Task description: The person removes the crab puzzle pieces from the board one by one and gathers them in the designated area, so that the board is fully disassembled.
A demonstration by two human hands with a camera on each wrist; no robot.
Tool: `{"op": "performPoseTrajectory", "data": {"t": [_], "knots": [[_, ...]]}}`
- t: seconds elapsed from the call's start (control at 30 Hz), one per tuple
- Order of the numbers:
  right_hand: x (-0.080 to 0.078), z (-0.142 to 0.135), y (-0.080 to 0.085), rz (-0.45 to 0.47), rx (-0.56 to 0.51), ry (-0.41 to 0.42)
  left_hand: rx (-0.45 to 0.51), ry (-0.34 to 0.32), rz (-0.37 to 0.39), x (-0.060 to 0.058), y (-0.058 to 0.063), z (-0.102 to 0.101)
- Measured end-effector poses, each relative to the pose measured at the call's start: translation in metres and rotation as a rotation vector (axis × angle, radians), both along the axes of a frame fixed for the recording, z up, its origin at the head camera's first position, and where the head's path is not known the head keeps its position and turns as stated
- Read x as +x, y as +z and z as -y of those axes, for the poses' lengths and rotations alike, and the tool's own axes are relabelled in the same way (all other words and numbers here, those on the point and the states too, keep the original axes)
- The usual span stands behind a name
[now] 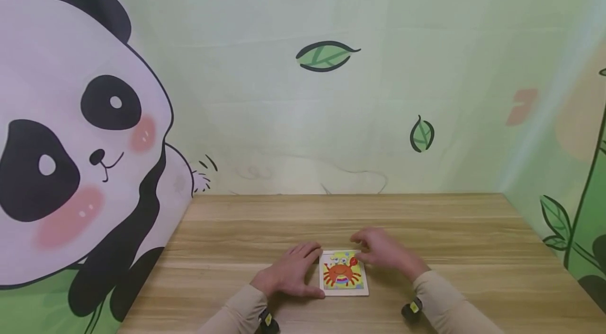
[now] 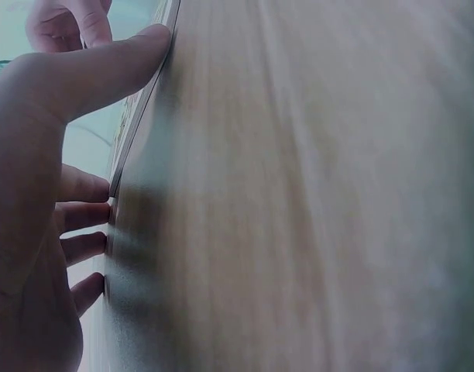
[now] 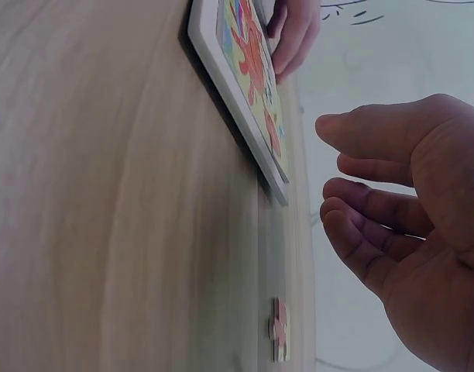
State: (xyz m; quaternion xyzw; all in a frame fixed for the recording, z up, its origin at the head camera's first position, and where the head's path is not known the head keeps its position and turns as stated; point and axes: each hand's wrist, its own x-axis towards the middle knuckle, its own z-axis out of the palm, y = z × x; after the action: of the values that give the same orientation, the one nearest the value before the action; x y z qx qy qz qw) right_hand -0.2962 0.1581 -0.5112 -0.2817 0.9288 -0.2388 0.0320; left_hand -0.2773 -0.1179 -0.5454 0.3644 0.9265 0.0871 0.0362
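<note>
A crab jigsaw puzzle [image 1: 342, 272] in a white-edged frame lies flat on the wooden table, with a pale patch in its picture's upper left corner. My left hand [image 1: 292, 272] rests at its left side. In the left wrist view, the left thumb [image 2: 148, 50] touches the frame's edge [image 2: 134, 128], while other fingertips meet the tabletop near the frame's end. Above the puzzle's upper right side hovers my right hand [image 1: 385, 251]. The right wrist view shows the loosely bent right fingers [image 3: 361, 225] holding nothing.
A loose pink-and-pale puzzle piece [image 3: 280, 329] lies on the table beyond the frame in the right wrist view. The wooden table [image 1: 236, 218] ends at a cloth backdrop [image 1: 255, 102] printed with a panda and leaves.
</note>
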Motion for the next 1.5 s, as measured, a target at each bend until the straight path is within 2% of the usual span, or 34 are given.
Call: {"op": "performPoseTrajectory", "data": {"t": [0.4, 0.73, 1.2, 1.5], "knots": [[-0.001, 0.013, 0.001, -0.047, 0.021, 0.082, 0.014, 0.008, 0.023, 0.0, 0.0, 0.001], [0.0, 0.02, 0.0, -0.057, 0.034, 0.085, 0.012, 0.008, 0.021, -0.002, -0.004, 0.002], [0.001, 0.028, -0.005, -0.055, 0.06, 0.117, 0.022, -0.007, 0.021, -0.002, -0.004, 0.003], [0.0, 0.029, -0.008, -0.031, 0.072, 0.101, 0.022, 0.0, 0.027, -0.002, -0.004, 0.003]]}}
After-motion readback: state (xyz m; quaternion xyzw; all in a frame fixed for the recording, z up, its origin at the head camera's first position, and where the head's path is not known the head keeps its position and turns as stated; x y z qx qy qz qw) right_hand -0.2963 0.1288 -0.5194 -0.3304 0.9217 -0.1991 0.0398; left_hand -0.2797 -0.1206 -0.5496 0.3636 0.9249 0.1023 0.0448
